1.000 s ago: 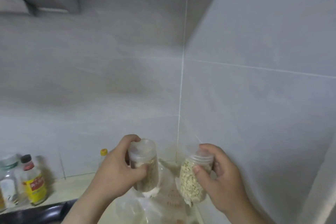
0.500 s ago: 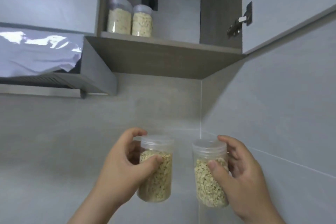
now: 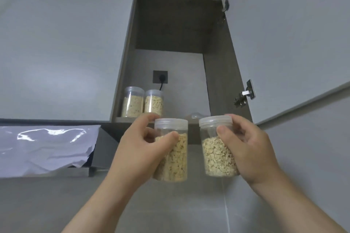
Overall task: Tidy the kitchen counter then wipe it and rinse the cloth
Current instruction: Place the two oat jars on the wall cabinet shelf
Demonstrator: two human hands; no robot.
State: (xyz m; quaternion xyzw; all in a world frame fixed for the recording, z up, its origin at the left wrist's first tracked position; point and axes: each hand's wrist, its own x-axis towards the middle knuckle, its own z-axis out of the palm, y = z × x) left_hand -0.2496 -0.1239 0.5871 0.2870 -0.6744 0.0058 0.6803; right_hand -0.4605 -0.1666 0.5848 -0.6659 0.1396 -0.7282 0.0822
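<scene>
View upward toward an open cupboard (image 3: 170, 30). The left hand (image 3: 140, 149) grips the left jar (image 3: 177, 162), a clear lidded jar of oat flakes. The thumb lies across the jar's front and the fingers curl round its far side. This jar hangs upright just below the front edge of the cupboard's shelf (image 3: 128, 119).

The right hand (image 3: 248, 149) grips the right jar (image 3: 216, 155), which is also clear, lidded and part-filled with flakes. Its thumb presses the front near the lid and its fingers wrap behind. The jar tilts slightly, its lid level with the shelf edge. The two held jars are side by side with a narrow gap between them, beneath the cupboard's right half.

Against the cupboard's left wall stand the first stored jar (image 3: 132, 104) and the second stored jar (image 3: 153, 103), close together, upright, lids on. Above them, on the cupboard's back wall, is a dark socket (image 3: 160, 77) with a plug and black cord.

At the shelf's right end lies a pale clear object (image 3: 195, 115), possibly a bag; too little shows above the held jars to tell. A metal hinge (image 3: 244, 94) sits at the cupboard's right side, on the open door (image 3: 284, 43). Left of and below the cupboard is a hood (image 3: 106, 149) covered with glossy film (image 3: 47, 145). A grey tiled wall (image 3: 56, 204) runs beneath.
</scene>
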